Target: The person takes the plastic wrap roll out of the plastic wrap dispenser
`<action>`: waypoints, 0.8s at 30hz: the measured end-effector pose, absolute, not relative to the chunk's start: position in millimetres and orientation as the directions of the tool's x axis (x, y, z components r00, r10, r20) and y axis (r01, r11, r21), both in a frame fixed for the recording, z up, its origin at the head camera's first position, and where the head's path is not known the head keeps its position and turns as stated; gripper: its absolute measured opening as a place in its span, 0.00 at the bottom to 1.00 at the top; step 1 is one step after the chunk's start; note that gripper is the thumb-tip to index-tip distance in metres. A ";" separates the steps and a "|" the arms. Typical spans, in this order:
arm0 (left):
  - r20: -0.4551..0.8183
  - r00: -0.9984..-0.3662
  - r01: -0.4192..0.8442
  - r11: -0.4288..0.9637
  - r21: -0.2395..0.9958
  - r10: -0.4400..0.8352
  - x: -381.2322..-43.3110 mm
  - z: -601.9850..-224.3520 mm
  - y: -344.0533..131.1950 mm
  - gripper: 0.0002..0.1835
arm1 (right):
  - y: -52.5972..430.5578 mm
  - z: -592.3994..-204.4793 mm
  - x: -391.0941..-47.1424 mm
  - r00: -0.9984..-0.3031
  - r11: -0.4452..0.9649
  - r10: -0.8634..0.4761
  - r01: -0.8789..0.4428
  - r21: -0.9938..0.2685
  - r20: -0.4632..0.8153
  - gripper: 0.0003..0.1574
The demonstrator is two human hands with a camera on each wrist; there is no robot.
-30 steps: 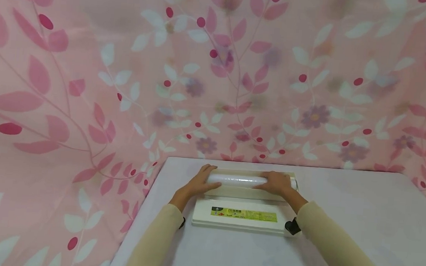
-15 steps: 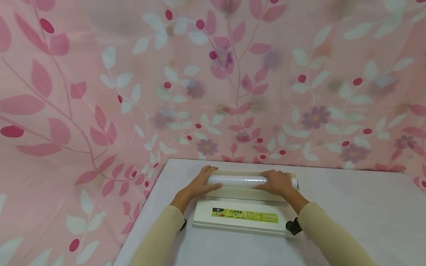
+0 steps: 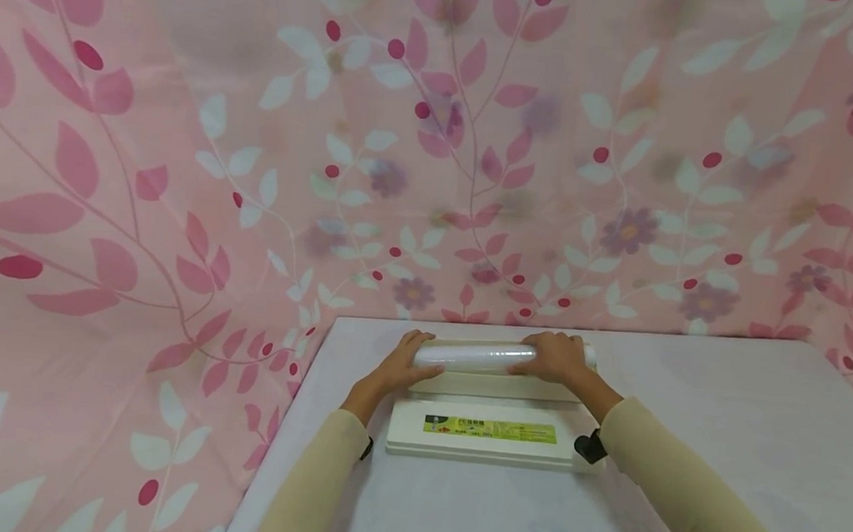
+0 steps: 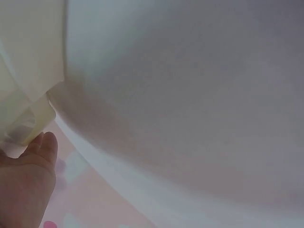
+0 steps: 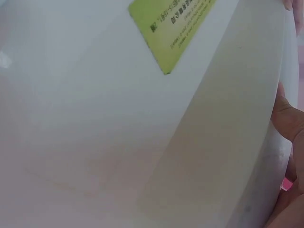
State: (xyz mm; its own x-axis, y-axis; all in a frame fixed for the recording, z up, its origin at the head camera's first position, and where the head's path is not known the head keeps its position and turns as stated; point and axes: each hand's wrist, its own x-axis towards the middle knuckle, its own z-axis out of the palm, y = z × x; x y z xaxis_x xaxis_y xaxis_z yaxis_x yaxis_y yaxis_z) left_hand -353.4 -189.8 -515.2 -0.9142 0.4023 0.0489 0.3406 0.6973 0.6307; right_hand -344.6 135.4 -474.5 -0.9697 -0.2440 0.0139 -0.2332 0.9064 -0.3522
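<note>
A white roll of cling film point(image 3: 472, 356) lies along a cream plastic dispenser box point(image 3: 492, 386), its right end a little higher than its left. At the roll's left end my left hand point(image 3: 396, 370) grips with the thumb in front and the fingers behind. In the left wrist view my left hand point(image 4: 35, 166) is close against the box's end point(image 4: 40, 118). My right hand point(image 3: 558, 361) grips the roll near its right end, thumb in front. In the right wrist view, the thumb of my right hand point(image 5: 287, 123) presses along the roll, most fingers hidden.
The box's white lid point(image 3: 487, 449), with a green and yellow label point(image 3: 490, 429), lies folded open toward me. A white cloth covers the table point(image 3: 452, 518). Behind and to the left hangs a pink floral curtain point(image 3: 480, 153), close to the table's far edge.
My right hand has risen slightly, and the right end of the roll has tilted up with it. My left hand and the open lid stay nearly where they were.
</note>
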 end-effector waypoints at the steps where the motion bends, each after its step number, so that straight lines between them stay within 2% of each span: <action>1: 0.047 -0.915 0.338 0.698 0.632 0.400 -353.5 -516.0 -189.9 0.41 | 135.7 -473.9 -344.4 -0.969 0.905 -0.247 -0.237 -0.353 0.017 0.42; 9: 0.059 -0.916 0.338 0.681 0.650 0.398 -354.7 -519.3 -190.3 0.41 | 135.2 -466.8 -343.1 -0.961 0.906 -0.259 -0.276 -0.322 0.097 0.39; 24: 0.064 -0.917 0.338 0.683 0.648 0.393 -353.0 -517.9 -189.7 0.40 | 141.1 -462.1 -343.6 -0.956 0.909 -0.246 -0.285 -0.303 0.160 0.40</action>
State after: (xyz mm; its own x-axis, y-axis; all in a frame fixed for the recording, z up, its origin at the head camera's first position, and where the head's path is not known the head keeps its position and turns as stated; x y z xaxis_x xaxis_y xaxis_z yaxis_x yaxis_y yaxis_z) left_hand -353.0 -189.7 -517.9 -0.9175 0.3926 0.0641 0.3375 0.6831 0.6476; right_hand -343.6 141.1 -462.1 -0.9560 -0.2459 0.1601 -0.2847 0.9095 -0.3030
